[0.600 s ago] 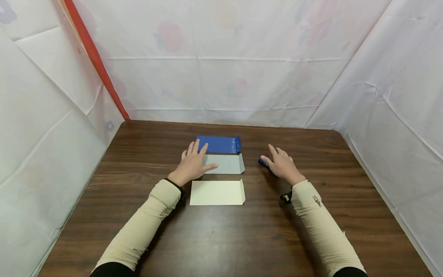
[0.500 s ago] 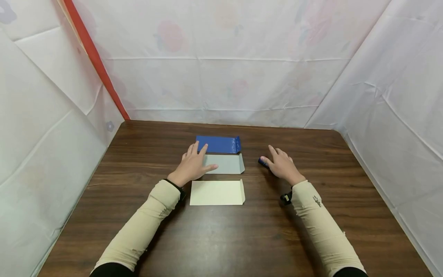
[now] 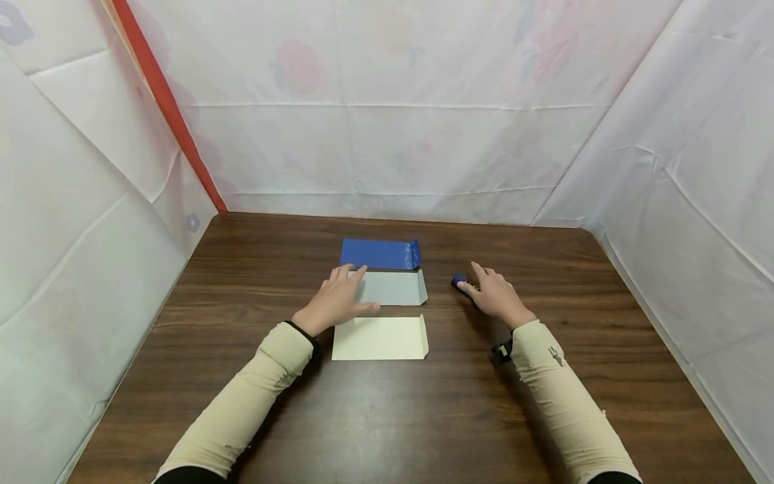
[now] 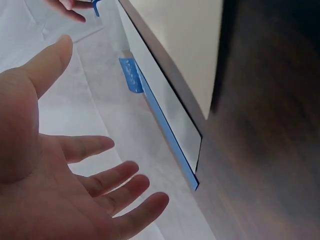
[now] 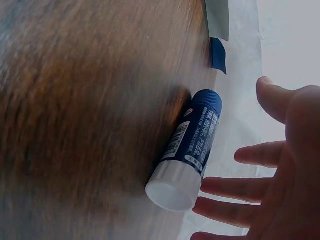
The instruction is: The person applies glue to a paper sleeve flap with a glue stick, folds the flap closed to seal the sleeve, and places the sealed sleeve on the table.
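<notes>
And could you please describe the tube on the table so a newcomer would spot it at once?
On the brown wooden table, find the column of three sheets with folded ends, then look to their right. A short, dark blue printed tube lies there on its side, one end whitish. Unlike the sheets, it is round and carries a barcode.

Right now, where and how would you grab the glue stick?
I'd take the labelled middle of the glue stick from above, with the right hand, fingers across its long sides. It's a slim cylinder lying on its side on the table; gripping between the blue cap and white end should avoid tugging the cap.
</notes>
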A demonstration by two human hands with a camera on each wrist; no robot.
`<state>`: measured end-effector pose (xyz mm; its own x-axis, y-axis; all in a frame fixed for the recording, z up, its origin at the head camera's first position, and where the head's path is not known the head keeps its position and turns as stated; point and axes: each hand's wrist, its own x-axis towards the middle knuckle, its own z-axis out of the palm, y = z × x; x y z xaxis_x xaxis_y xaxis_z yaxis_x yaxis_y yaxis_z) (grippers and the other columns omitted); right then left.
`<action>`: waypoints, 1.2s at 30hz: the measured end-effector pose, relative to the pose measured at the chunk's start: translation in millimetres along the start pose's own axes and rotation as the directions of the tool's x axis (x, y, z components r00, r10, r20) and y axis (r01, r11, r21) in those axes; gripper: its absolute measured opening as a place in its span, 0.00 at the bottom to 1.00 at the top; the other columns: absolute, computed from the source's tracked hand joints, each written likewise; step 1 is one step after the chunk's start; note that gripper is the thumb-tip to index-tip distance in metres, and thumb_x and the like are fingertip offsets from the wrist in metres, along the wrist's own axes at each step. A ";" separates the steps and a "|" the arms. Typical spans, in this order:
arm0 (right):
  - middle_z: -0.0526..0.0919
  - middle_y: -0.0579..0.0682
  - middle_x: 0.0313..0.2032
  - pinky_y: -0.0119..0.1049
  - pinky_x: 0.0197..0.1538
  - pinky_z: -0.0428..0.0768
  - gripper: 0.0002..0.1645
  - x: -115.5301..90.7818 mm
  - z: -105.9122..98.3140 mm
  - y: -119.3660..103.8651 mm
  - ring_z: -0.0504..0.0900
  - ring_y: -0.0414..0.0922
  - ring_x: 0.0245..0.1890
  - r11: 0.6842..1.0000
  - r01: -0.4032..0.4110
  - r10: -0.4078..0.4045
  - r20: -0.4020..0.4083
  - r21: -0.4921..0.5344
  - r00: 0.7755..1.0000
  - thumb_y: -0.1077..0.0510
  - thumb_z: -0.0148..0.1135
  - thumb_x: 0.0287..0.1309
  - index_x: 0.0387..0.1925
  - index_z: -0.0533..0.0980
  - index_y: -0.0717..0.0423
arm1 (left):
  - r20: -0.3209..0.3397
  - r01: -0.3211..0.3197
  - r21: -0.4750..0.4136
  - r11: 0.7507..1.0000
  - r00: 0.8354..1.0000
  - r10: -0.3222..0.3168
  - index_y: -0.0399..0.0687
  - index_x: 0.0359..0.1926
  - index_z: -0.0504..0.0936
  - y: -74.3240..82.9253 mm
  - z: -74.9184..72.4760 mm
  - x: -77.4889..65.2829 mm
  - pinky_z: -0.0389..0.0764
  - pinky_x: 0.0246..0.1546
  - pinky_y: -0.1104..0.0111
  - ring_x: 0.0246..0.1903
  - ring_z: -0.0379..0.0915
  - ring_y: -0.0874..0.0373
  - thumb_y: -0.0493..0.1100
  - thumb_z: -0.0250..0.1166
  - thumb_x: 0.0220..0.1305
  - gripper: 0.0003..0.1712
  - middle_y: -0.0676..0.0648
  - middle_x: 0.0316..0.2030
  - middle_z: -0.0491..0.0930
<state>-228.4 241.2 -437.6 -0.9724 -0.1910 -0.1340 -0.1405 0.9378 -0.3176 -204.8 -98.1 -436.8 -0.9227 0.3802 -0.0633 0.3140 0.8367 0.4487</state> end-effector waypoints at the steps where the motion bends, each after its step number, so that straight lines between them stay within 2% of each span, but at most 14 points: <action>1: 0.62 0.73 0.68 0.66 0.66 0.62 0.43 -0.5 0.1 0.1 0.61 0.70 0.67 1.000 0.000 0.000 -0.002 -0.002 1.000 0.40 0.47 0.71 0.74 0.52 0.64 | -0.003 -0.007 0.003 1.000 1.000 0.007 0.41 0.75 0.55 0.0 0.9 -0.9 0.63 0.64 0.41 0.70 0.51 0.36 0.63 0.65 0.61 0.52 0.32 0.70 0.55; 6: 0.64 0.73 0.66 0.64 0.65 0.64 0.42 -2.0 1.7 1.6 0.64 0.70 0.66 1.000 0.002 -0.002 0.003 -0.014 1.000 0.40 0.48 0.71 0.72 0.56 0.65 | -0.001 -0.043 0.022 0.999 0.999 0.043 0.41 0.74 0.58 0.7 3.6 -5.6 0.69 0.58 0.45 0.62 0.59 0.40 0.61 0.66 0.60 0.50 0.34 0.65 0.62; 12: 0.64 0.73 0.66 0.63 0.65 0.65 0.41 -2.8 4.8 4.5 0.63 0.70 0.66 1.000 -0.006 0.006 0.031 -0.018 0.999 0.40 0.48 0.71 0.72 0.56 0.65 | 0.015 -0.080 0.030 0.996 0.997 0.080 0.40 0.71 0.63 1.1 4.7 -11.0 0.72 0.53 0.47 0.57 0.62 0.42 0.59 0.68 0.60 0.46 0.35 0.61 0.66; 27: 0.70 0.73 0.61 0.62 0.61 0.69 0.40 -8.9 4.5 5.7 0.69 0.69 0.61 0.998 -0.004 0.006 0.030 -0.062 1.000 0.43 0.54 0.69 0.68 0.62 0.69 | 0.078 -0.112 0.061 0.992 0.991 0.107 0.43 0.68 0.69 1.7 8.8 -17.6 0.70 0.55 0.49 0.58 0.63 0.43 0.57 0.70 0.58 0.42 0.38 0.58 0.69; 36: 0.73 0.72 0.58 0.60 0.55 0.74 0.37 -8.0 6.0 7.5 0.73 0.66 0.56 0.997 -0.001 0.000 -0.002 -0.074 1.000 0.44 0.57 0.67 0.64 0.67 0.70 | 0.120 -0.161 0.062 0.985 0.981 0.153 0.43 0.63 0.74 2.2 11.9 -19.5 0.72 0.53 0.55 0.51 0.67 0.48 0.55 0.73 0.55 0.38 0.40 0.53 0.73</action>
<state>-220.6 248.1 -444.5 -0.9728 -0.1901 -0.1325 -0.1534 0.9568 -0.2471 -183.5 -99.0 -445.2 -0.8306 0.5478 -0.1002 0.4714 0.7874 0.3973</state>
